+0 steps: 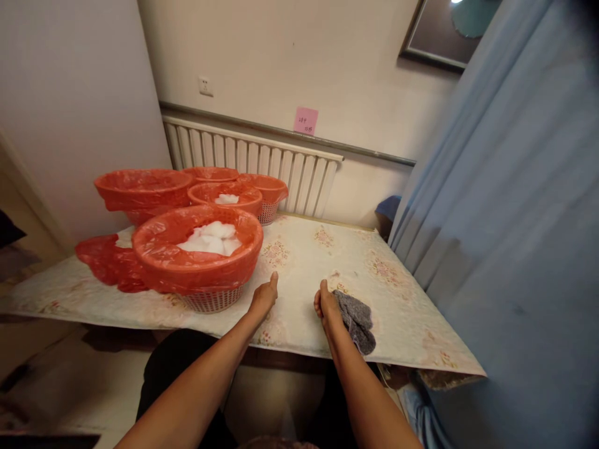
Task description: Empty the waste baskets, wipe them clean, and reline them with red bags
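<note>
My left hand [264,298] hovers over the front of the bed-like surface, fingers curled in and thumb pointing up; nothing shows in it. Opposite it, my right hand [328,304] makes the same loose fist with its thumb raised, and it too seems to hold nothing. Just right of that hand lies a dark grey, fuzzy knitted item [356,319], folded or bunched; its exact kind is unclear. Left of my left hand stands a round basket [213,300] lined with a red plastic bag [196,268], with white soft pieces [215,237] inside.
Several more red-lined baskets [145,184] stand behind the nearest one. A flowered cover [322,249] lies over the surface. A radiator [276,159] runs along the wall, under a pink note [306,120]. On the right hangs a blue curtain [505,174].
</note>
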`<action>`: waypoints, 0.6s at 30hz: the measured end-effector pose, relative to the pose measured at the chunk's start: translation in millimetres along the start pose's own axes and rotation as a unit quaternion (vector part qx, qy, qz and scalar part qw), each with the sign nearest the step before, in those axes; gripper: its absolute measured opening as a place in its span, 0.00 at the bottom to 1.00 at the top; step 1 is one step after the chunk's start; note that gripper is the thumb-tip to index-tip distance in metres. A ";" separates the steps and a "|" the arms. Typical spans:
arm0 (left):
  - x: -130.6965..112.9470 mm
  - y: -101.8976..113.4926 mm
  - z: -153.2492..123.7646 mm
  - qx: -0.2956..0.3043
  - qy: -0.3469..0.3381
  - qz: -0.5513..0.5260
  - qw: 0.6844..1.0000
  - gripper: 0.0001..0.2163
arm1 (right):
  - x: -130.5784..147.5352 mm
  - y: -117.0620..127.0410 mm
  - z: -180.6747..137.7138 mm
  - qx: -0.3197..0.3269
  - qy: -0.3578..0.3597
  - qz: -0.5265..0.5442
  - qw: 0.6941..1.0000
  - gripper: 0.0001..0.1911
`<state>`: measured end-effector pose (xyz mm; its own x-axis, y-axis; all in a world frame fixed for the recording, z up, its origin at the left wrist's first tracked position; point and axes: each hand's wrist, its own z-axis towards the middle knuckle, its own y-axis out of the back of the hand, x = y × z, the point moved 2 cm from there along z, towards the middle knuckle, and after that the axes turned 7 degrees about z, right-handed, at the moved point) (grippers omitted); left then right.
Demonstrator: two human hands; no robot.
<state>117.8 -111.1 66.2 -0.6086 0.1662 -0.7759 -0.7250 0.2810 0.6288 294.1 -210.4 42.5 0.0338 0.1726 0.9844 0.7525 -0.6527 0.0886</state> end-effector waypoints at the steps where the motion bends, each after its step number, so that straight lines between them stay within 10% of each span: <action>1: 0.4 0.0 -0.2 0.001 -0.001 -0.001 1.000 0.34 | -0.2 -0.1 0.5 0.001 0.000 -0.001 1.000 0.34; 18: 3.6 -0.4 -1.3 0.004 0.004 -0.029 1.000 0.33 | -1.8 -5.6 3.0 0.010 -0.001 -0.013 1.000 0.35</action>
<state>115.5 -111.8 63.2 -0.5687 0.1416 -0.8103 -0.7562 0.2976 0.5828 291.8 -204.8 39.8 0.0156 0.1911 0.9814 0.7664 -0.6326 0.1110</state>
